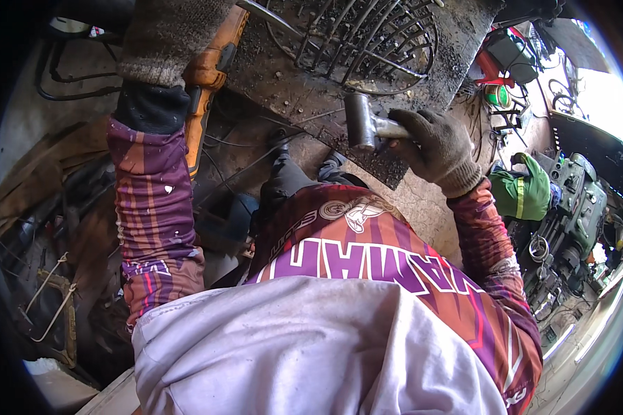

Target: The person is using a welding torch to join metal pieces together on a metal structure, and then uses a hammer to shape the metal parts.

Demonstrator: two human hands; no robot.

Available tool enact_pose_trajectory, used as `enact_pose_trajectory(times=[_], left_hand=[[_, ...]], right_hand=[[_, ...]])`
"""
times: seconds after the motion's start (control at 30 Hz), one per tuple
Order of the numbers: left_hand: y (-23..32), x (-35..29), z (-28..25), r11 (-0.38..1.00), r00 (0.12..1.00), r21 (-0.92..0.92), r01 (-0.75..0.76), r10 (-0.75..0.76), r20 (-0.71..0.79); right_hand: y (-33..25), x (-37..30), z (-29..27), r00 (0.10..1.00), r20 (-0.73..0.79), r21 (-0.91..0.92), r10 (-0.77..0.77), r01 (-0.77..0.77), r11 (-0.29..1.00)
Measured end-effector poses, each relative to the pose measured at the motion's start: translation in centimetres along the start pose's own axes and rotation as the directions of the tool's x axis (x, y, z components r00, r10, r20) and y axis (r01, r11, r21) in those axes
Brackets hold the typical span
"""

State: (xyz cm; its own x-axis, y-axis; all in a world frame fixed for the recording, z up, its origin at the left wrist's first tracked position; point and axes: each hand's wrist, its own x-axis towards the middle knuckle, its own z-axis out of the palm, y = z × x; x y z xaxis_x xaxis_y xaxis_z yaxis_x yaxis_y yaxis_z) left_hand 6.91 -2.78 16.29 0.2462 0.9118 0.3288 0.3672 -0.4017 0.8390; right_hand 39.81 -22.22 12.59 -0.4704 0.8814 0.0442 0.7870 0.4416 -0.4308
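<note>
In my gloved right hand point(439, 149) is a hammer point(360, 121), its fingers wrapped round the short handle near the head. The thick cylindrical steel head sits over the corner of a dark metal worktable point(294, 100). On the worktable lies a round cage of bent metal rods point(367, 45), just beyond the hammer. My left hand point(173, 38), also gloved, reaches to the top edge of the view, and its fingers are hidden. Beside it and my left wrist is an orange and black power tool point(208, 76). A metal rod point(270, 15) slants in from the top edge nearby.
Dark grit is scattered over the worktable. Cables point(232, 155) trail below it. Scrap and a yellowish frame point(59, 311) lie at the left. To the right are a green spool point(497, 95), a green cloth with a yellow stripe point(522, 187) and greasy machinery point(574, 200).
</note>
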Motion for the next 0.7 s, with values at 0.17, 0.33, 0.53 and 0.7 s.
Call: enact_pose_trajectory(times=[0.17, 0.33, 0.53, 0.7], left_hand=[[0.0, 0.1, 0.3, 1.000, 1.000, 0.002, -0.009, 0.009, -0.006], [-0.2, -0.2, 0.2, 1.000, 1.000, 0.015, -0.020, 0.021, -0.014], [-0.3, -0.5, 0.5, 1.000, 1.000, 0.019, -0.021, 0.021, -0.021], [-0.1, -0.6, 0.5, 0.999, 0.999, 0.021, -0.028, 0.029, -0.024]], right_hand=[[1.8, 2.0, -0.2, 0.998, -0.002, -0.132, -0.060, 0.059, 0.989], [-0.1, 2.3, -0.4, 0.984, 0.011, -0.273, -0.176, 0.172, 0.946], [2.1, 3.8, 0.1, 0.989, 0.074, -0.341, -0.127, 0.145, 0.929], [-0.1, 1.7, 0.4, 0.981, 0.128, -0.214, -0.145, 0.171, 0.962]])
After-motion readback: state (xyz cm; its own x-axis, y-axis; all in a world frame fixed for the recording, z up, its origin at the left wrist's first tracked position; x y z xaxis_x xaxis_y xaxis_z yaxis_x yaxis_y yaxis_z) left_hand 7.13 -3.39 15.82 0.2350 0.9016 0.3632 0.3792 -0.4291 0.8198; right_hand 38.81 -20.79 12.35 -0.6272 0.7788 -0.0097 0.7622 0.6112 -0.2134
